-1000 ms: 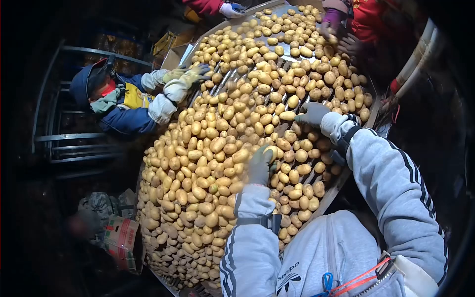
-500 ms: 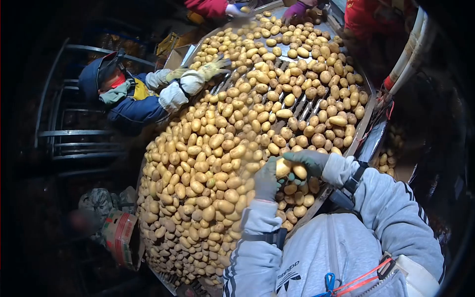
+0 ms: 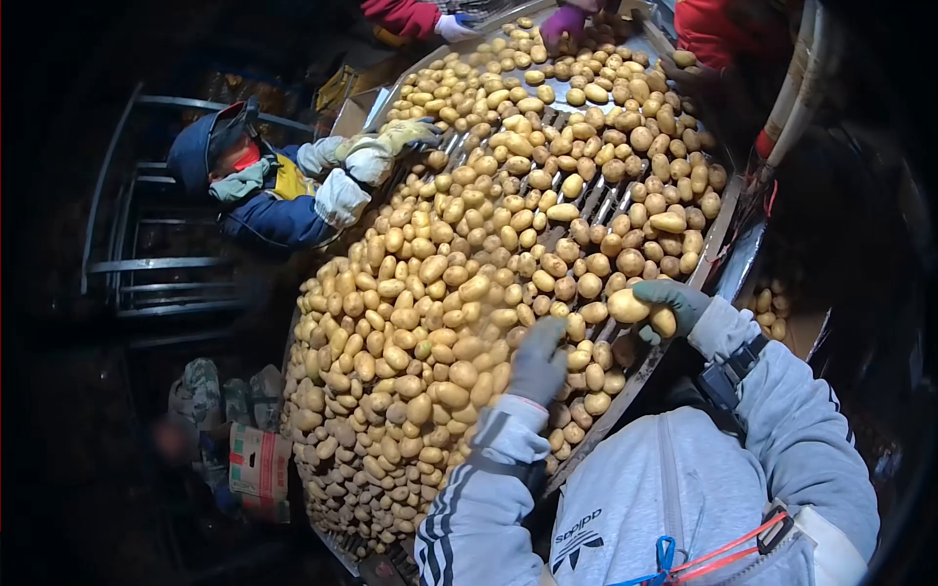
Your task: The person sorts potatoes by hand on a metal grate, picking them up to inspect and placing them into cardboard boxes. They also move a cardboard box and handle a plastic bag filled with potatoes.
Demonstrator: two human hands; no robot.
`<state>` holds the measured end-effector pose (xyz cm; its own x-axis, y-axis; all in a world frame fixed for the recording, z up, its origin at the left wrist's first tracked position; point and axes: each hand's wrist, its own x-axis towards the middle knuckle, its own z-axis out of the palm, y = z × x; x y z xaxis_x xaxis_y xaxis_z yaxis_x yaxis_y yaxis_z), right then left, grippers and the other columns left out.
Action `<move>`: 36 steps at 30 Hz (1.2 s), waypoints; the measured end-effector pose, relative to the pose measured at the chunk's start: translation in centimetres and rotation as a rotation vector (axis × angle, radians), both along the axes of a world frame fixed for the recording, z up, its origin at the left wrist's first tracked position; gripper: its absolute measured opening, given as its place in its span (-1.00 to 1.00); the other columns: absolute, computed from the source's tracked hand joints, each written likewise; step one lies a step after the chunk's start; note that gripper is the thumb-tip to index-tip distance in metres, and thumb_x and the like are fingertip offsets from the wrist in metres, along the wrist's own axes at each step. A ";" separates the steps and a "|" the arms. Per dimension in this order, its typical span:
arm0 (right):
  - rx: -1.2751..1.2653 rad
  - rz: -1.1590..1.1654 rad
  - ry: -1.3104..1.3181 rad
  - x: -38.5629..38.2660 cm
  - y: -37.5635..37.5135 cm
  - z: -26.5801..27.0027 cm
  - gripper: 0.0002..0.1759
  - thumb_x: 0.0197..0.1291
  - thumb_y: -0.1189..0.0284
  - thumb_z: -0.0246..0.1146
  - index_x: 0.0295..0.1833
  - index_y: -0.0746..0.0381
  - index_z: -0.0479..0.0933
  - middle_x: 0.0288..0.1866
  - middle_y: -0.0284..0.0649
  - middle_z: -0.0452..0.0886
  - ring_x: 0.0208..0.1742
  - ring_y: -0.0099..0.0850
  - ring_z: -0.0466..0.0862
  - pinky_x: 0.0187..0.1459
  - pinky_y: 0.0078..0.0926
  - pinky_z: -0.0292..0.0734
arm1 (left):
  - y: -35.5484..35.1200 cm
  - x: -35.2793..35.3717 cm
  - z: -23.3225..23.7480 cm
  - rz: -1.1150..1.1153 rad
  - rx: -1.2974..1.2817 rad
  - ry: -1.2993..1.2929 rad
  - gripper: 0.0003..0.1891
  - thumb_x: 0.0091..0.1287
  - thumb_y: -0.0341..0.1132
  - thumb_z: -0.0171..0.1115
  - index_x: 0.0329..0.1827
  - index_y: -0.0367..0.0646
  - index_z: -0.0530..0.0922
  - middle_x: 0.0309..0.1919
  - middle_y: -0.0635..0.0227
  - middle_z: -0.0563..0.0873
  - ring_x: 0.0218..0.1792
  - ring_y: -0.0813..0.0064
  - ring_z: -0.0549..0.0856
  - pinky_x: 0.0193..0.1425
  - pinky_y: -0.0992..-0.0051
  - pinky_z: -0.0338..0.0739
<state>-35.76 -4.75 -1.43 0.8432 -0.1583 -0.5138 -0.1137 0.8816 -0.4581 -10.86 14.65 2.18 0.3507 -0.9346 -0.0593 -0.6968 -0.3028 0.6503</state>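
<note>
In the head view, two oval yellow potatoes (image 3: 627, 307) are held by the curled fingers of the grey-gloved right hand (image 3: 678, 305) near the rim of a slatted metal surface (image 3: 721, 230) heaped with potatoes, whether the grey-gloved left hand's (image 3: 538, 361) blurred fingers are spread cannot be told, and the dark room is furnished with a metal rack (image 3: 156, 264).

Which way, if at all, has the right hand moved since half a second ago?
Yes: the right hand has moved outward, rightward in view, closer to the table rim.
</note>
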 end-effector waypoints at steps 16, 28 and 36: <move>0.094 -0.304 -0.043 -3.6 3.7 1.9 -0.34 0.46 0.29 0.38 0.53 0.38 0.40 0.30 -0.02 0.67 0.15 -0.24 0.78 0.06 -0.30 0.83 | -6.0 15.4 -6.3 0.305 0.077 0.137 -0.48 0.36 -0.15 0.40 0.38 -0.09 0.69 0.17 -0.04 0.79 0.17 -0.03 0.75 0.34 0.22 0.61; 0.157 -0.462 -0.145 -2.6 3.8 2.1 -0.37 0.53 0.25 0.30 0.53 0.38 0.41 0.40 -0.01 0.63 0.33 -0.15 0.72 0.31 -0.12 0.75 | -7.8 -5.1 2.1 0.035 0.206 1.096 -0.39 0.52 -0.21 0.32 0.56 -0.31 0.45 0.31 0.20 0.67 0.13 0.33 0.75 0.07 0.41 0.73; 0.461 -0.607 -0.426 -11.5 3.2 -0.1 -0.34 0.58 0.17 0.22 0.55 0.41 0.36 0.47 0.17 0.53 0.36 0.01 0.69 0.38 0.24 0.66 | -10.2 -13.9 -1.9 -0.370 0.176 0.669 -0.31 0.38 -0.45 0.30 0.62 -0.26 0.40 0.25 0.02 0.74 0.32 0.34 0.69 0.42 0.38 0.56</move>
